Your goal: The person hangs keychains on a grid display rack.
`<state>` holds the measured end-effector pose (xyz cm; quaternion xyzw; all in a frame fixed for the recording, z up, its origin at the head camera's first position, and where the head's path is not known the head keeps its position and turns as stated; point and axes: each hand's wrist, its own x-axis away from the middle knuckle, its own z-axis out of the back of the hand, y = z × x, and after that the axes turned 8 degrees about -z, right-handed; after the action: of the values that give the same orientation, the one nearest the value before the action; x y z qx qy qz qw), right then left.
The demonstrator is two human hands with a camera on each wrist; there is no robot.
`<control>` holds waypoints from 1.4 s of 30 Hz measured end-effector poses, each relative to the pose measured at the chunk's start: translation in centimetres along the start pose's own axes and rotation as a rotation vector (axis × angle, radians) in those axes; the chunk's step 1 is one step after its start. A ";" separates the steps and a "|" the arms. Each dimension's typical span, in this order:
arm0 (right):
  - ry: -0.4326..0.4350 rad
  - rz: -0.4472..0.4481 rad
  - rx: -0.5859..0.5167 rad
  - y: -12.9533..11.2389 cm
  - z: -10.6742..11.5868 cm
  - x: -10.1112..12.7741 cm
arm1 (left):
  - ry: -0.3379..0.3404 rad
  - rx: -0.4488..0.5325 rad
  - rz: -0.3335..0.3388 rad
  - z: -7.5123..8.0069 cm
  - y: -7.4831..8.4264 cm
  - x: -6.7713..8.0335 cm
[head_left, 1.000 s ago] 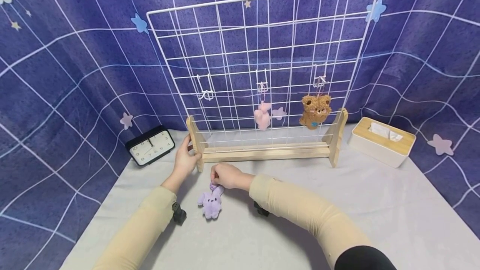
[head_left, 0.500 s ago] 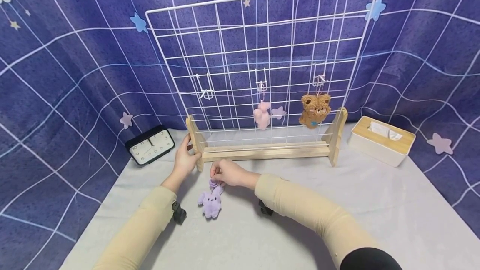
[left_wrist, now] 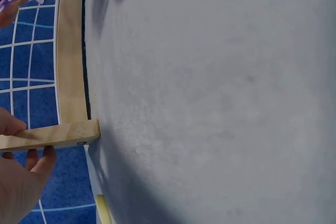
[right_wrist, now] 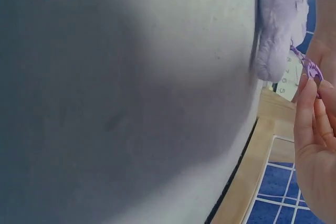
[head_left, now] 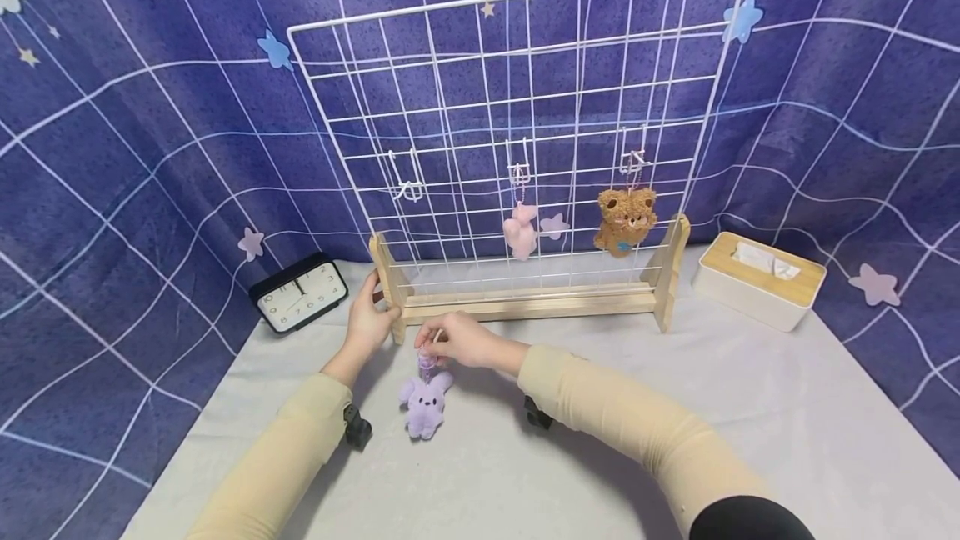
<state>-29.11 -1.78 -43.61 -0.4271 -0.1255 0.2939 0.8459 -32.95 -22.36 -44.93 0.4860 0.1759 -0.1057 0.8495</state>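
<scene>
Bunny (head_left: 424,403) below right hand (head_left: 463,340) (loop pinched)

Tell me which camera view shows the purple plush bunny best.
The head view: the whole purple plush bunny shows, hanging from its loop pinched by the right hand. The right wrist view shows only part of its body and the loop, blurred. The left wrist view catches just a purple edge at the top corner.
</scene>
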 end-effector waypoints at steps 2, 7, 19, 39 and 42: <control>0.007 0.012 0.011 0.0 0.2 0.0 | 0.000 0.000 -0.006 0.0 0.0 0.0; 0.027 0.014 0.002 -0.3 0.7 0.0 | -0.002 -0.004 -0.018 0.0 0.0 0.0; 0.144 0.054 0.114 -0.6 2.2 0.1 | 0.007 -0.001 -0.023 -0.1 0.0 -0.1; 0.200 0.048 -0.044 -2.6 4.2 0.4 | -0.008 0.007 -0.011 0.0 0.2 0.1; 0.227 0.069 -0.034 -3.0 4.5 0.3 | -0.007 0.005 -0.012 0.0 0.3 0.1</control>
<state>-29.81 -0.01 -38.52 -0.4761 -0.0190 0.2702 0.8367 -32.73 -22.26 -44.72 0.4868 0.1754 -0.1130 0.8482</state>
